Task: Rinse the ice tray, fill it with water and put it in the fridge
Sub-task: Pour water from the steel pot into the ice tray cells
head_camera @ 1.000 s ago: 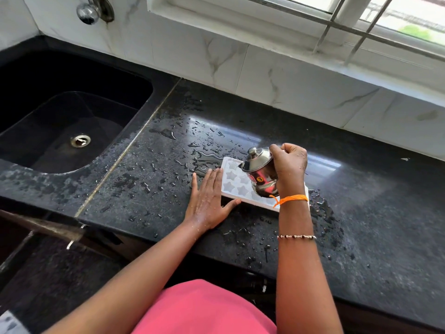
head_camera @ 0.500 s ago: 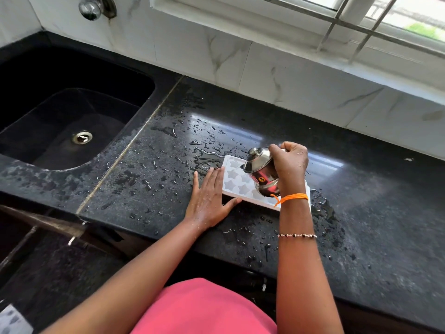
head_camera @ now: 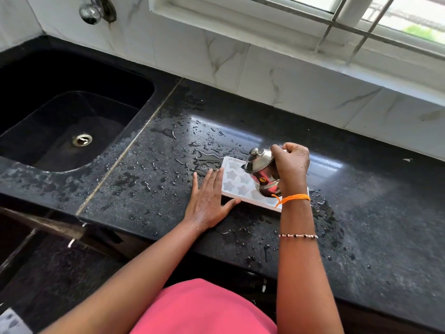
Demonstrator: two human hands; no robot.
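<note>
- Black granite countertop (head_camera: 361,201) runs beneath a marble-tiled wall and a barred window, wet with scattered droplets and puddles; a dark sink (head_camera: 72,112) is sunk in at the far left, well apart from the work.
- White ice tray (head_camera: 237,183) with star-shaped cells lies flat on the counter near its front edge, just right of centre.
- Its long axis runs from upper left to lower right, angled slightly to the counter's front edge; the cells face up.
- Left hand (head_camera: 208,198) lies flat on the granite, fingers straight and together, with its thumb spread along the tray's near long edge and its fingers against the left short end, bracing it.
- Right hand (head_camera: 291,167) hangs above the tray's middle, gripping a small steel lidded pot (head_camera: 262,174) tipped towards the left, its lid end low over the cells.
- Whether water is leaving the pot is too fine to tell; this looks like the filling step.
- Cells to the right sit hidden under the pot and wrist, so by my reading the pour must travel along the long axis while the left hand, the nearer one, holds the tray square.
</note>
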